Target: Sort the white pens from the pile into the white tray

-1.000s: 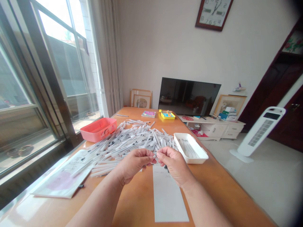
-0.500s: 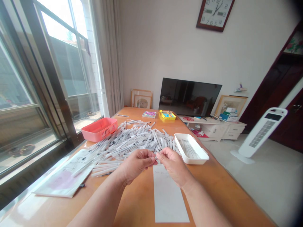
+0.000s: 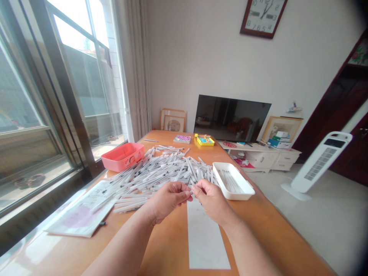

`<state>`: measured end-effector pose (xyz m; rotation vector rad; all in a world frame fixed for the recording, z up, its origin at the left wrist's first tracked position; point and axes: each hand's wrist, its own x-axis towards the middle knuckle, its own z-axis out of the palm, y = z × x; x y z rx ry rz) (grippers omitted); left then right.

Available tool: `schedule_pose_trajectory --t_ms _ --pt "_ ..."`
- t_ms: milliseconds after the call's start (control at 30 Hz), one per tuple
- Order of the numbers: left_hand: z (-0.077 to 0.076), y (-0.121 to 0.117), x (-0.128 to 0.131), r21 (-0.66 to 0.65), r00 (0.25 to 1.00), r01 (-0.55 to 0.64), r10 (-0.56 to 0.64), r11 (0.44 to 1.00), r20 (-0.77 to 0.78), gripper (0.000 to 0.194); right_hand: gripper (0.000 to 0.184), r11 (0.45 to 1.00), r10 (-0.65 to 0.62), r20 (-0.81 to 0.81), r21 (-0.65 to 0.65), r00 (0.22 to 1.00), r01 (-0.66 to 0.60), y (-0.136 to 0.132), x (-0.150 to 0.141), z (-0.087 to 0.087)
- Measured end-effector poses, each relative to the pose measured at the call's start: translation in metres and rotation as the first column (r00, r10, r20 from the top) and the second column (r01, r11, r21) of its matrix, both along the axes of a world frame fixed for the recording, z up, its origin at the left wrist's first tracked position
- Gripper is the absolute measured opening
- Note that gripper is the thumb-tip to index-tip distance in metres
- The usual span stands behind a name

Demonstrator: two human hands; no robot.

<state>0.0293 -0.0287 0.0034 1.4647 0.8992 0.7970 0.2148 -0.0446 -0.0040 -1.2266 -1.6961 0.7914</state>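
Note:
Above the near edge of the pen pile, my left hand (image 3: 172,197) and my right hand (image 3: 208,197) meet with fingertips pinched together. Both are closed around something small and thin, mostly hidden by the fingers. Behind them spreads a large heap of pens (image 3: 161,170), with whitish clear barrels and some dark ends. A long strip of white paper (image 3: 207,237) lies on the table below my hands. To the right of my right hand stands a white tray (image 3: 243,191) with several slim pen-like pieces in it.
A pink-red basket (image 3: 115,163) stands left of the heap. A booklet (image 3: 83,218) lies at the left, a small black cap (image 3: 102,223) beside it. Farther back on the wooden table (image 3: 163,245) are a colourful booklet (image 3: 182,139), a yellow box (image 3: 205,141) and a lone pen (image 3: 151,140).
My hands stay together in nearly the same pinch, with only slight finger movement. The whole view has shifted a little. Tray, basket and pen heap stand as before.

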Motion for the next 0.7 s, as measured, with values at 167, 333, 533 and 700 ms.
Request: schedule_pose_trajectory --t_ms 167,333,533,700 --pt "-0.006 0.0009 0.0037 0.057 0.999 -0.01 0.012 0.998 -0.038 0.024 0.045 0.994 -0.107 0.18 0.053 0.978 0.1 0.004 -0.0016 -0.0057" --pt "-0.0063 0.0015 0.0042 0.044 0.999 0.006 -0.003 0.999 -0.052 0.026 0.05 0.997 -0.054 0.098 -0.05 0.994 0.059 0.0057 0.0018 -0.0048" --pt "-0.0055 0.0008 0.0032 0.042 0.998 -0.002 0.004 0.999 -0.059 0.027 0.034 0.996 0.034 0.059 -0.083 0.998 -0.029 0.0001 0.0075 0.0022" --pt "-0.0061 0.0003 0.0048 0.095 0.998 -0.018 0.023 0.995 -0.056 0.025 0.04 0.999 -0.018 0.143 -0.034 0.99 0.023 0.0018 0.0021 0.0005"
